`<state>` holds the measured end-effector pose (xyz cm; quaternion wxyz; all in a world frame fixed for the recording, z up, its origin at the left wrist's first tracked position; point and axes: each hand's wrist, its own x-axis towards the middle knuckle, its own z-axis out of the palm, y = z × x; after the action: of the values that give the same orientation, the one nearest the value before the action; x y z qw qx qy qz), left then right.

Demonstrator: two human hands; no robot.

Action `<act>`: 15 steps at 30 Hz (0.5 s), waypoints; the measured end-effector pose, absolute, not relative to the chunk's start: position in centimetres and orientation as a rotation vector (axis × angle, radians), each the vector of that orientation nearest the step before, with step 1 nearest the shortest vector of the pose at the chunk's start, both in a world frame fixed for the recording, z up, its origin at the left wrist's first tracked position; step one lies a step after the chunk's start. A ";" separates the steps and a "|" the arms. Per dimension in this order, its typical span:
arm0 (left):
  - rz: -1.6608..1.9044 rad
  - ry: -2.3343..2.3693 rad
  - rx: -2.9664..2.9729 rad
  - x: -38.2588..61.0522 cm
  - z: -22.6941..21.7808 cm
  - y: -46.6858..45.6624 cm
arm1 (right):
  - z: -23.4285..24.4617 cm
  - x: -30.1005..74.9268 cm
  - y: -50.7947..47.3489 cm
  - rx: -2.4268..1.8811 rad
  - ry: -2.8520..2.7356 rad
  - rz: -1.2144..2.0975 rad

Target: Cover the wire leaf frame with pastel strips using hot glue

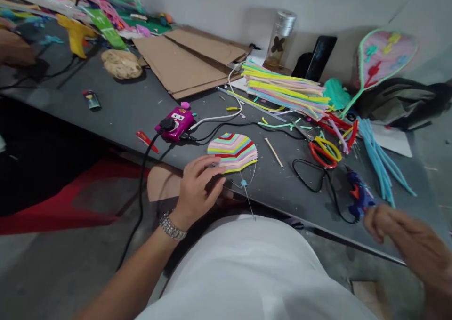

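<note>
Touched the striped pipe-cleaner fan (pixel 233 151)'s near edge with the half-curled left hand (pixel 199 190), grip unclear; right hand (pixel 399 235) loosely curled, empty, just beside the glue gun (pixel 360 195).

We note a fan-shaped panel of striped pipe cleaners (pixel 233 151) lying flat, its chevron bands pink, green, red, blue and cream, edged yellow along the curve. A thin wire (pixel 249 202) with a small blue tab trails from it toward 5 o'clock. A blue glue gun (pixel 360 195) with an orange trigger lies at the panel's 4 o'clock.
</note>
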<state>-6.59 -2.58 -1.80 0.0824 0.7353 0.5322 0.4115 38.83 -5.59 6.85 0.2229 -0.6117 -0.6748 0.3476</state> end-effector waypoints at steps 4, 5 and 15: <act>1.287 1.603 2.176 -6.0 -2.0 -4.0 | 4.8 40.3 -6.6 -1.780 -2.195 0.455; 1.286 1.635 2.165 -6.0 -2.0 -4.0 | 4.7 39.1 -6.1 -1.764 -2.201 0.334; 1.149 1.831 1.952 -6.8 -1.5 -2.3 | 1.7 17.1 -1.3 -1.359 -2.516 0.494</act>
<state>-6.77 -2.29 -1.54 0.1140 0.6658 0.6245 0.3920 17.13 -1.28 1.71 0.1193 -0.4650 -0.8608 0.1691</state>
